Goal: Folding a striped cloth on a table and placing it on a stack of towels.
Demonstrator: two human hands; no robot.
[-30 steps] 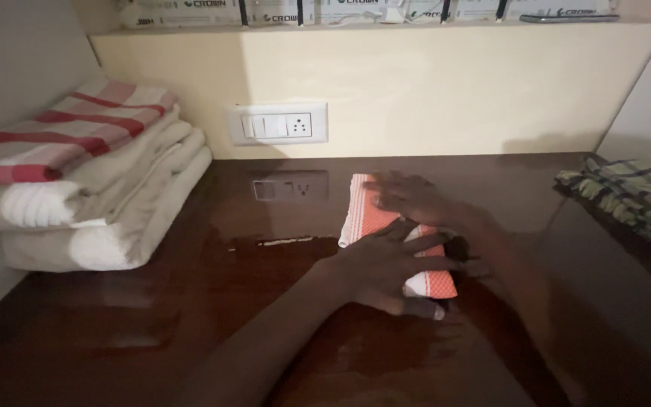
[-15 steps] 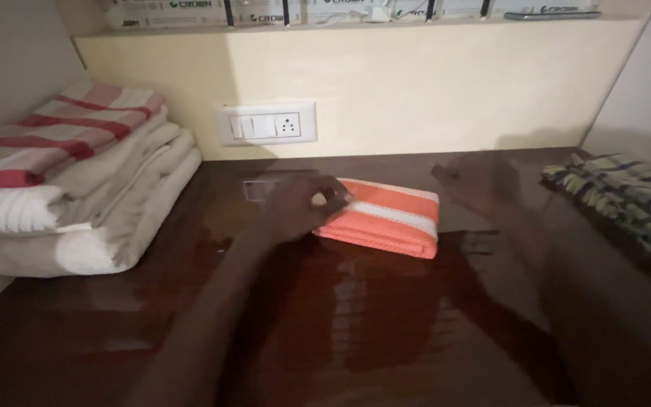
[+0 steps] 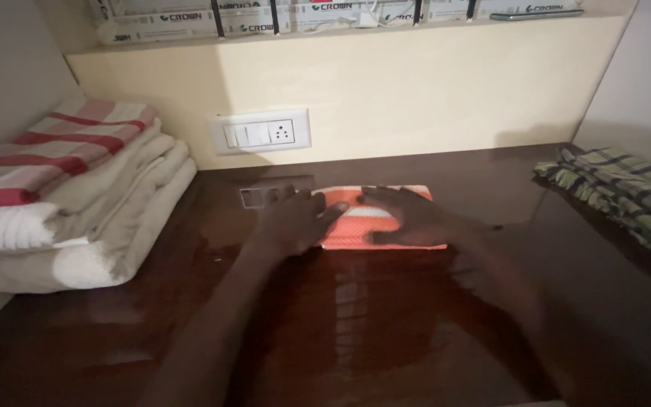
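Both hands were now flat on the folded orange cloth [image 3: 382, 218] at the centre of the frame, the left hand [image 3: 295, 220] and the right hand [image 3: 408, 217] open and pressing it, whereas half a second before the right was off it, so the fold seemed finished.

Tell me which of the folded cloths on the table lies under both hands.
The small orange cloth with white stripes, under the left hand and right hand. The towel stack and green checked cloth lie untouched.
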